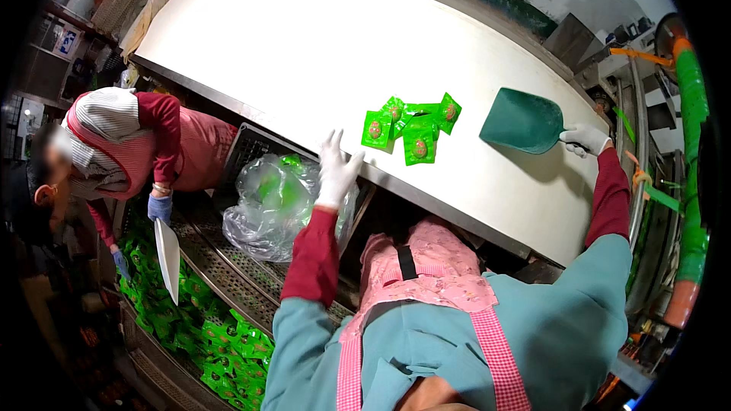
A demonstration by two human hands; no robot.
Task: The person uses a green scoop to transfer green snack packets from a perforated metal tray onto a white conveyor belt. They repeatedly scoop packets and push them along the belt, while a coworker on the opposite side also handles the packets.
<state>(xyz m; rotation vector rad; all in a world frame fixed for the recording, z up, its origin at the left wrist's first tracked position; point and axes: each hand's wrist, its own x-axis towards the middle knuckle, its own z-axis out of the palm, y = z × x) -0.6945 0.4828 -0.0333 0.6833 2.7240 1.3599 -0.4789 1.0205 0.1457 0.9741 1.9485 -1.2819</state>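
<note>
My right hand point(585, 140), in a white glove, grips the handle of a dark green plastic scoop point(522, 121) above the right part of the white table point(257, 28). To the left of the scoop, several small green packets point(420, 140) with a red print lie in a loose cluster on the tabletop. My left hand point(338, 171), also in a white glove, has its fingers spread at the table's near edge and holds nothing. Just left of it, a clear plastic bag point(257, 234) with green contents sits in a dark plastic crate point(231, 154).
At the left a co-worker point(194, 148) in a pink apron holds a white scoop point(167, 260) over a large heap of green packets point(228, 354). A curved perforated metal edge point(228, 279) borders the heap. A green-wrapped pipe point(691, 154) stands at the right.
</note>
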